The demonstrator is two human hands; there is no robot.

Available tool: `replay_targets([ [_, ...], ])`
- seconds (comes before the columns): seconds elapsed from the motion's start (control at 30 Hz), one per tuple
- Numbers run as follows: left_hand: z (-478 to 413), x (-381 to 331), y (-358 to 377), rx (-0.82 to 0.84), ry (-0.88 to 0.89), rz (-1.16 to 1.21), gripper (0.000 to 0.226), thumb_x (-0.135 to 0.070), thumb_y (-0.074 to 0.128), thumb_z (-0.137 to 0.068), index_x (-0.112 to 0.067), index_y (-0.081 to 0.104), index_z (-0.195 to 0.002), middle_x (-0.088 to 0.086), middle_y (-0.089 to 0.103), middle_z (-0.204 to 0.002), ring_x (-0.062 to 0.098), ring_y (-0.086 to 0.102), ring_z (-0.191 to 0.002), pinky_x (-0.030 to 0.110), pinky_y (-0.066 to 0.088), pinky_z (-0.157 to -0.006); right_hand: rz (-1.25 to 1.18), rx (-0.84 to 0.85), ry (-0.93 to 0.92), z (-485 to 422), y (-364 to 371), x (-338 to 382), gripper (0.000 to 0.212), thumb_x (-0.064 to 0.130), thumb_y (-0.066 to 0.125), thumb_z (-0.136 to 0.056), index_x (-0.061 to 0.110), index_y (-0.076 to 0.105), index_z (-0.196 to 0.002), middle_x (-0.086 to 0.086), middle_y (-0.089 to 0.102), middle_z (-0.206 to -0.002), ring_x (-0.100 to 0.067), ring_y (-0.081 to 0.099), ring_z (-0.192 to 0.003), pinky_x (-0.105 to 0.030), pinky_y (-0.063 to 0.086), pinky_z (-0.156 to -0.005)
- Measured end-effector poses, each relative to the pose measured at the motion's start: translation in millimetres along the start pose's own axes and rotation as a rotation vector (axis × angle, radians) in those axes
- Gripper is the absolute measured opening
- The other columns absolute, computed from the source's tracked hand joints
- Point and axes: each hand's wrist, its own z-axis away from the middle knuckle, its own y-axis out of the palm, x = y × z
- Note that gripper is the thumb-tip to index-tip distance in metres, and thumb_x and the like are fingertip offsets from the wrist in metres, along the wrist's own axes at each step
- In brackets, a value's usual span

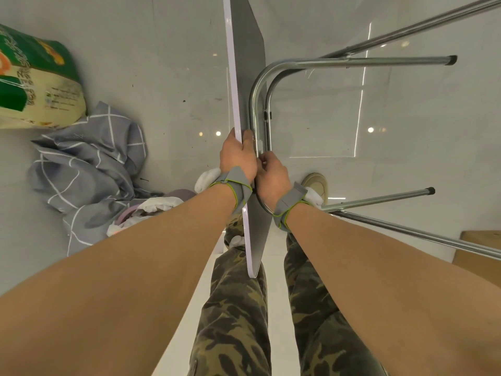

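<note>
Colours and patterns, as observed
Tabletop [253, 63] grey beneath, pale lilac edge; leg frame [352, 61] chrome silver, black end caps [452, 59]; wrist straps [240, 183] grey, lime-green piping; trousers [235, 308] green-brown camouflage; cloth [89, 158] grey with white grid lines; bag [35, 82] green, cream, orange

A crumpled grey cloth with white grid lines [89, 158] lies on the glossy pale floor [162, 63]. A green-and-cream printed sack [35, 77] touches its far edge. White crumpled wads [160, 203] lie at its near edge, and a brown cardboard box [479, 248] sits well apart to its right.
</note>
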Motion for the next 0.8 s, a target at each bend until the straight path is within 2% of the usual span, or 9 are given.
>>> replay_targets([
  [0.13, -1, 0, -3, 0.005, 0.000, -0.024, 0.020, -0.024, 0.041, -0.096, -0.013, 0.047, -0.082, -0.004, 0.046, -0.062, 0.021, 0.048, -0.065, 0.026, 0.038, -0.069, 0.013, 0.010, 0.001, -2, 2, -2, 0.025, 0.022, 0.043, -0.097, 0.002, 0.057, -0.102, -0.024, 0.068, -0.093, -0.039, 0.061, -0.087, -0.031, 0.035, -0.066],
  [0.2, 0, 0, -3, 0.002, -0.008, -0.036, 0.021, -0.024, 0.040, -0.096, -0.012, 0.045, -0.080, -0.005, 0.043, -0.059, 0.018, 0.045, -0.059, 0.025, 0.037, -0.067, 0.009, 0.014, -0.004, -2, 1, -2, 0.026, 0.022, 0.043, -0.098, 0.001, 0.058, -0.102, -0.026, 0.068, -0.092, -0.040, 0.061, -0.088, -0.032, 0.037, -0.067],
  [0.3, 0, -1, -4, -0.001, -0.007, -0.035, 0.020, -0.024, 0.040, -0.096, -0.012, 0.046, -0.081, -0.005, 0.044, -0.060, 0.022, 0.047, -0.065, 0.026, 0.038, -0.069, 0.019, 0.011, 0.021, -10, 3, -4, 0.027, 0.021, 0.044, -0.098, 0.000, 0.060, -0.104, -0.025, 0.069, -0.097, -0.039, 0.061, -0.092, -0.037, 0.043, -0.074],
  [0.33, 0, -2, -5, -0.003, -0.003, -0.035, 0.020, -0.024, 0.040, -0.097, -0.012, 0.047, -0.082, -0.004, 0.046, -0.061, 0.023, 0.048, -0.068, 0.025, 0.038, -0.070, 0.029, -0.010, 0.044, -14, 4, -5, 0.028, 0.021, 0.045, -0.097, 0.000, 0.062, -0.105, -0.024, 0.070, -0.100, -0.039, 0.062, -0.095, -0.038, 0.046, -0.079],
  [0.4, 2, -3, -5, -0.007, 0.004, -0.040, 0.018, -0.023, 0.040, -0.097, -0.012, 0.051, -0.088, 0.001, 0.053, -0.071, 0.023, 0.050, -0.073, 0.023, 0.037, -0.072, -0.004, -0.087, 0.089, -24, 7, -11, 0.028, 0.020, 0.044, -0.095, 0.001, 0.063, -0.104, -0.023, 0.071, -0.102, -0.043, 0.064, -0.096, -0.051, 0.051, -0.085],
  [0.47, 4, -4, -2, -0.010, 0.015, -0.044, 0.023, -0.023, 0.039, -0.098, -0.008, 0.057, -0.097, 0.007, 0.058, -0.082, 0.023, 0.052, -0.078, 0.024, 0.040, -0.074, -0.051, -0.133, 0.134, -33, 7, -21, 0.027, 0.021, 0.044, -0.094, 0.002, 0.062, -0.102, -0.022, 0.073, -0.097, -0.044, 0.067, -0.090, -0.057, 0.053, -0.081],
  [0.6, 4, -6, -1, -0.005, 0.011, -0.039, 0.029, -0.023, 0.038, -0.099, -0.002, 0.058, -0.101, 0.010, 0.058, -0.082, 0.027, 0.056, -0.079, 0.024, 0.043, -0.074, -0.055, -0.106, 0.160, -51, -6, -41, 0.032, 0.034, 0.039, -0.088, 0.012, 0.060, -0.098, -0.018, 0.072, -0.101, -0.039, 0.068, -0.092, -0.050, 0.056, -0.079],
  [0.7, 0, 0, -6, -0.016, -0.011, -0.048, 0.030, -0.022, 0.039, -0.099, -0.012, 0.049, -0.072, -0.001, 0.043, -0.060, 0.013, 0.043, -0.054, 0.016, 0.034, -0.054, -0.125, -0.051, 0.176, -66, -21, -52, 0.023, 0.025, 0.040, -0.095, 0.012, 0.057, -0.104, -0.015, 0.072, -0.108, -0.033, 0.070, -0.083, -0.033, 0.052, -0.064],
  [0.8, -5, 5, -10, -0.046, 0.005, -0.080, 0.029, -0.022, 0.040, -0.099, -0.012, 0.039, -0.071, -0.007, 0.034, -0.054, 0.006, 0.035, -0.048, 0.017, 0.027, -0.052, -0.133, 0.019, 0.176, -82, -25, -60, 0.018, 0.019, 0.042, -0.098, 0.009, 0.055, -0.106, -0.014, 0.070, -0.105, -0.028, 0.068, -0.074, -0.021, 0.047, -0.052],
])
